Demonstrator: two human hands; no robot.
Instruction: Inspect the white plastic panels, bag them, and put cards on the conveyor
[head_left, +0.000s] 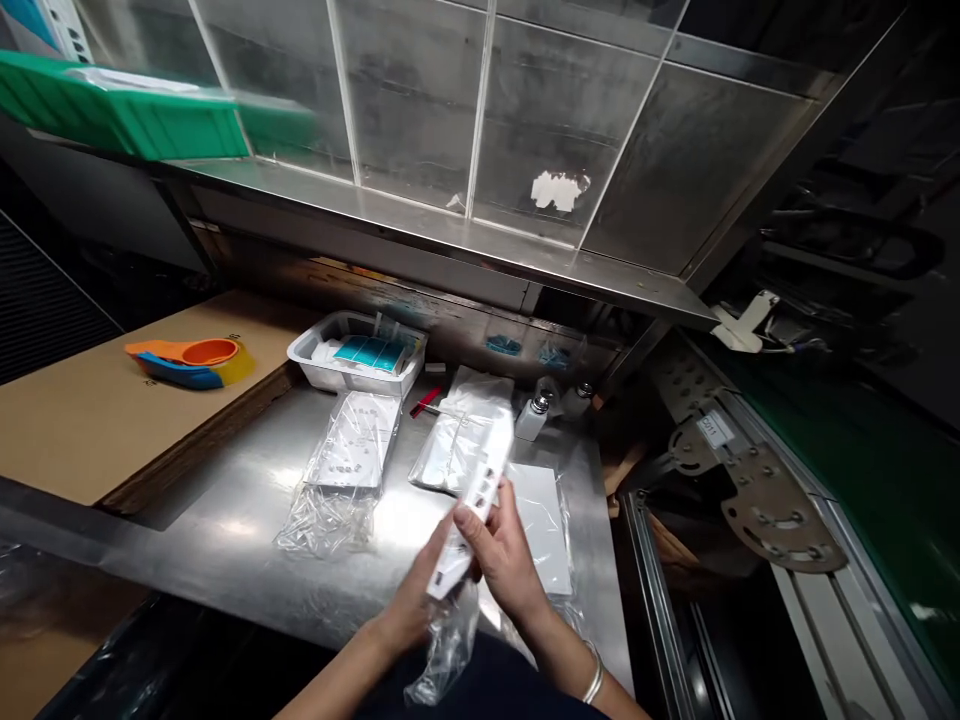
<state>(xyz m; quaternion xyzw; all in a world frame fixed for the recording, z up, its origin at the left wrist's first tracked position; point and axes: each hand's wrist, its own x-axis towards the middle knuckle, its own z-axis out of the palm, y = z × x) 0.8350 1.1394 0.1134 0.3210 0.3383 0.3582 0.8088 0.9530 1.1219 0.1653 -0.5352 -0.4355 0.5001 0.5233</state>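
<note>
Both hands hold a slim white casing [480, 490] with a row of openings along its edge, tilted over the front of the metal bench. My left hand [416, 592] grips its lower end from the left, with most of those fingers hidden behind it. On the other side, my right hand [516, 562] is closed around the casing's edge, thumb on top. A crumpled clear plastic bag [451, 645] hangs below the casing. Nearby on the bench lie a bagged white piece [356, 440] to the left, another bagged white piece [454, 450] behind, and a flat white panel [546, 530] in plastic at right.
A white tray [319, 377] with teal packets stands at the back, near a red tool [426, 401] and a pump bottle [532, 420]. An orange and blue tape dispenser [196, 362] sits on cardboard [67, 440]. A green conveyor belt [847, 440] runs along the right.
</note>
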